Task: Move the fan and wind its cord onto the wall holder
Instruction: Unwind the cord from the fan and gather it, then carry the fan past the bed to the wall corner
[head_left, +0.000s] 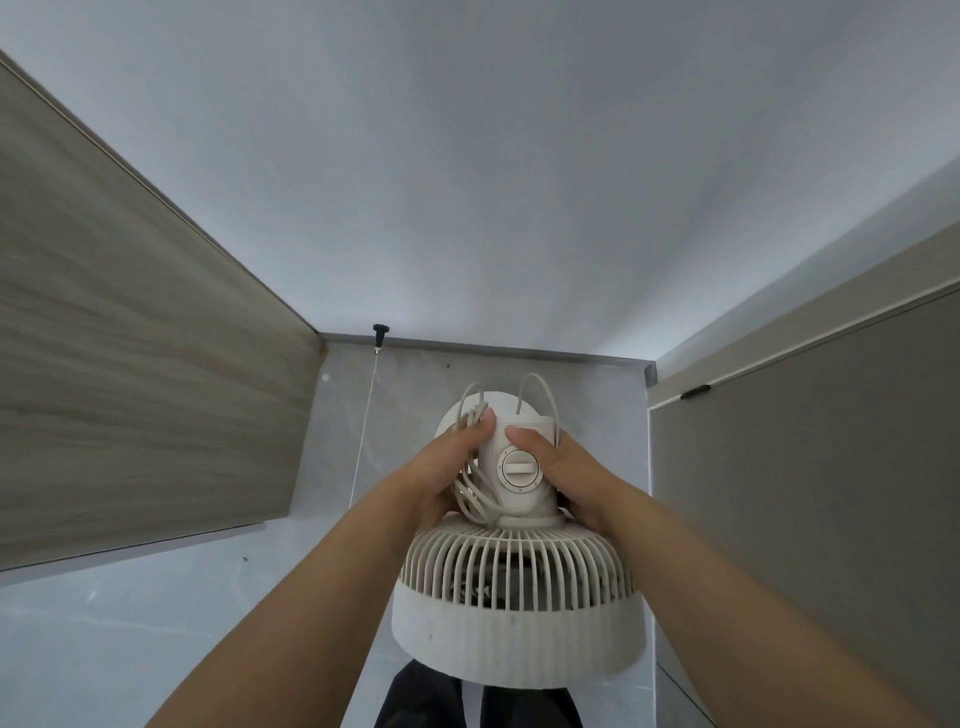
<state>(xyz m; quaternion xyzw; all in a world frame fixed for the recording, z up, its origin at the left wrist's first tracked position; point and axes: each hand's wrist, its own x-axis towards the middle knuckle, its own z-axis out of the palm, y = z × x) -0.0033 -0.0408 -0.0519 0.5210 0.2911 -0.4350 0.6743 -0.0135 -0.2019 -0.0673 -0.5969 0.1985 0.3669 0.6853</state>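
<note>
A cream plastic fan (519, 597) is held up near the ceiling (467, 156), close to the grey marbled tile wall (405, 415) at the far end of a narrow space. Its round ribbed grille, made of thin curved slats, flares out below a smooth cylindrical motor housing, and a solid matte band rings the grille's lower rim. A round dial (518, 468) with a raised bar-shaped grip sits on the housing, facing the camera.

The left hand (441, 473) is clamped on the left side of the housing, thumb pressed flat against it, and pins a bundle of looped cord (475, 499) against the plastic. The cord is thin, pale and rubbery; several loops hang below the hand toward the grille, and two arcs stand up above the housing. The right hand (561, 467) grips the right side of the housing, thumb on top near the dial, fingers wrapped around behind.

A small black hook (381, 332) is fixed where wall and ceiling meet, with a thin white string (363, 426) hanging straight down from it. A wood-grain cabinet (130, 338) with pale streaked veneer fills the left. A flat taupe cabinet door (805, 467) stands on the right. The ceiling is smooth white.
</note>
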